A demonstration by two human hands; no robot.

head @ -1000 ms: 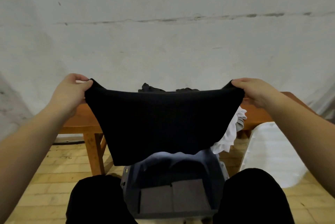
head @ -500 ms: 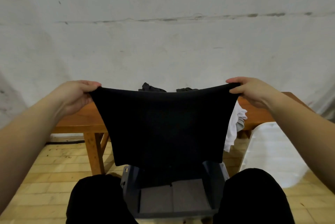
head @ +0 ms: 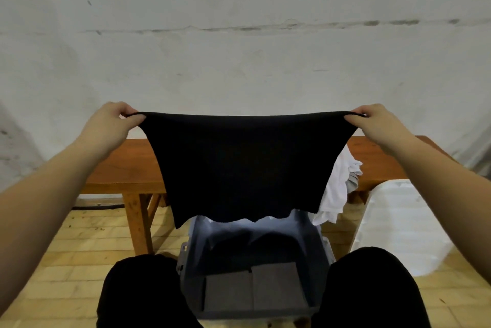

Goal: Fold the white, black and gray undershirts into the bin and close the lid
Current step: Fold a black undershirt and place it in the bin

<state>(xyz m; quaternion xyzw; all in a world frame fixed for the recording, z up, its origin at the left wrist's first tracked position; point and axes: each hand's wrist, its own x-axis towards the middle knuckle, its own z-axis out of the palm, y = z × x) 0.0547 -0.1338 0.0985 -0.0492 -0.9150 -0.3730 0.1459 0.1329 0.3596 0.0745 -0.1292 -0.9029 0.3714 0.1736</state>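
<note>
Hanging taut between both hands, black undershirt [head: 244, 165] looks plain, opaque.

An undershirt [head: 244, 168] is held stretched across the centre of the frame, pinched at its upper left corner by the left hand [head: 111, 125] and at its upper right corner by the right hand [head: 377, 125]. Behind it a bench [head: 127, 165] is set against the wall [head: 239, 48]. Below it a bin [head: 310, 242] is placed between the knees; folded garments [head: 252, 288] lie inside. A second garment [head: 337, 189] hangs off the bench at right.
</note>
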